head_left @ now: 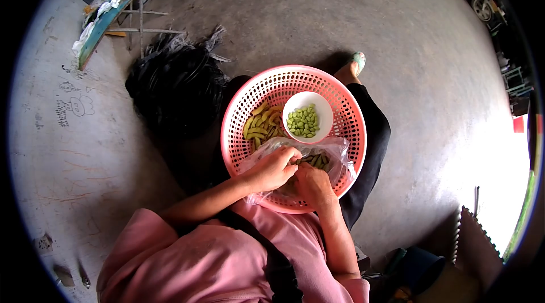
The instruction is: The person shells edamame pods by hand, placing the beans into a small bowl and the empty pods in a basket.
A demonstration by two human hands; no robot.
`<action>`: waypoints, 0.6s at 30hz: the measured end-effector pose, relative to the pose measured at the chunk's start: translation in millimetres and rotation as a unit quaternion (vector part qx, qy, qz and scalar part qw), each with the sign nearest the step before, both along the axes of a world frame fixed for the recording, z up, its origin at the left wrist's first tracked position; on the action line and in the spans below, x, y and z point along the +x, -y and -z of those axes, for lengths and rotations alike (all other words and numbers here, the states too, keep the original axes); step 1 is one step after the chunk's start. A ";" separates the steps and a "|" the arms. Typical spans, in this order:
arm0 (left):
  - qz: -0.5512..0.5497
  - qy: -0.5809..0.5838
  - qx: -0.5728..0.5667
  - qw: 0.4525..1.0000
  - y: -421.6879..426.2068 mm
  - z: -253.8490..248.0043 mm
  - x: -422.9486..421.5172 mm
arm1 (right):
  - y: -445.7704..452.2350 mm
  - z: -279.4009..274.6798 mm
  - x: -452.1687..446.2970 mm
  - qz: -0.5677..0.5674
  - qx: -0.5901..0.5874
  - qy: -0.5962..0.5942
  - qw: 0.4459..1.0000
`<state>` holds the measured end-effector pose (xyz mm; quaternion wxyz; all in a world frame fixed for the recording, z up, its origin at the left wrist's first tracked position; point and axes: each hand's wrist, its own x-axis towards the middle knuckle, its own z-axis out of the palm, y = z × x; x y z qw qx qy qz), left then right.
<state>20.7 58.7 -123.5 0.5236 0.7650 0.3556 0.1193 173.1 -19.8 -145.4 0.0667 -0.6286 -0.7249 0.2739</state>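
A pink perforated basket (352, 115) rests on my lap. Inside it, a white bowl (325, 114) holds shelled green beans (302, 120). Left of the bowl lies a pile of yellow-green pods (259, 123). A clear plastic bag (339, 148) with darker green pods (320, 160) sits in the near part of the basket. Over the bag, my left hand (276, 168) has its fingers curled together, close to my right hand (312, 182). My right hand is bent down at the bag, its fingertips hidden. What either hand holds is too small or covered to tell.
A black stringy bundle (173, 84) lies on the floor left of the basket. Beyond it stands a blue-green board on thin legs (122, 10) with white cloths. My foot in a light shoe (358, 63) is past the basket. A dark blue bucket (420, 269) stands at lower right.
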 end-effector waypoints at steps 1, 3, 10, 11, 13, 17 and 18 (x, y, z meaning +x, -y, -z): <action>0.000 0.000 0.012 1.000 -0.3 1.8 -0.3 | -0.8 -2.1 -0.8 0.024 0.030 -0.021 0.999; 0.001 0.002 0.034 0.999 0.4 7.3 -0.6 | -1.5 -12.4 -3.0 0.075 0.087 -0.061 0.992; 0.002 0.065 -0.057 0.996 -1.6 -4.0 3.1 | -6.1 -38.1 3.4 0.267 0.069 -0.401 0.874; 0.002 0.062 -0.082 0.995 -1.8 -7.5 3.5 | -5.4 -34.0 2.8 0.267 0.065 -0.431 0.860; 0.007 0.052 -0.102 0.993 -2.0 -10.1 3.9 | -6.0 -37.7 3.2 0.236 0.108 -0.385 0.886; -0.017 0.041 -0.134 0.990 -1.0 -13.5 6.5 | -4.0 -31.5 5.6 0.272 0.097 -0.409 0.865; -0.033 0.042 -0.155 0.987 -0.6 -15.3 7.2 | -3.2 -32.0 5.8 0.286 0.087 -0.417 0.858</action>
